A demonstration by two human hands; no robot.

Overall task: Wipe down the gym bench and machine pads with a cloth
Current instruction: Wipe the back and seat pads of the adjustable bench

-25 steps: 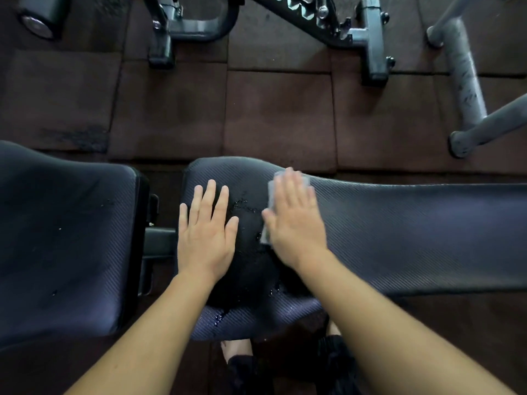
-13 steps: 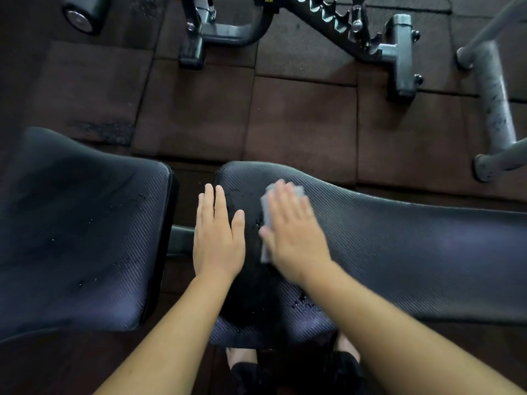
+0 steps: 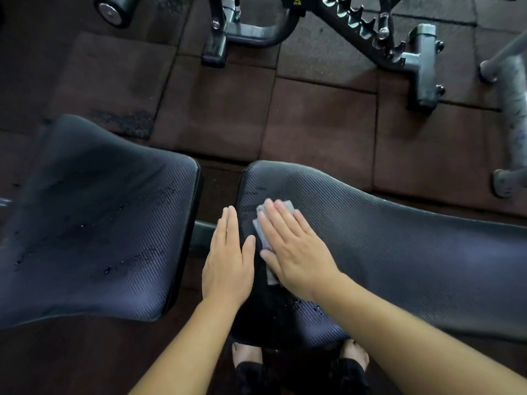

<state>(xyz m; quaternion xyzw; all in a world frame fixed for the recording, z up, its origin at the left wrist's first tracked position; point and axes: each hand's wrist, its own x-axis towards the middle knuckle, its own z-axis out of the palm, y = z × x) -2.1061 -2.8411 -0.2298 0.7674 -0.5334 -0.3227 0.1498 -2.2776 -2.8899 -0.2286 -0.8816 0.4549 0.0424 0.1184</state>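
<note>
- Right hand is lying flat, palm down, fingers straight and close together, thumb spread to the side. It is pressing a small folded pale grey cloth onto the long black ribbed vinyl back pad of the bench.
- Cloth is sitting near the back pad's rounded left end, mostly covered by the right hand. Grey edges are showing past the fingertips and beside the thumb.
- Left hand is also lying flat, fingers straight and pressed together, thumb angled out toward the right hand. It is resting on the extreme left edge of the back pad, holding nothing.
- The two hands are lying side by side, close but not touching; a narrow strip of back pad is showing between the thumbs.
- Water droplets are glistening on the back pad just nearer the camera than the right wrist. The surface between the hands is looking darker and wet.
- Wide black ribbed vinyl seat pad is sitting just left of the back pad, a gap between them. Scattered droplets are showing on it too.
- Grey metal frame with a notched adjustment rail is standing on dark reddish-brown rubber floor tiles, well beyond the back pad.
- Two feet in black strapped footwear are showing under the back pad's near edge.
</note>
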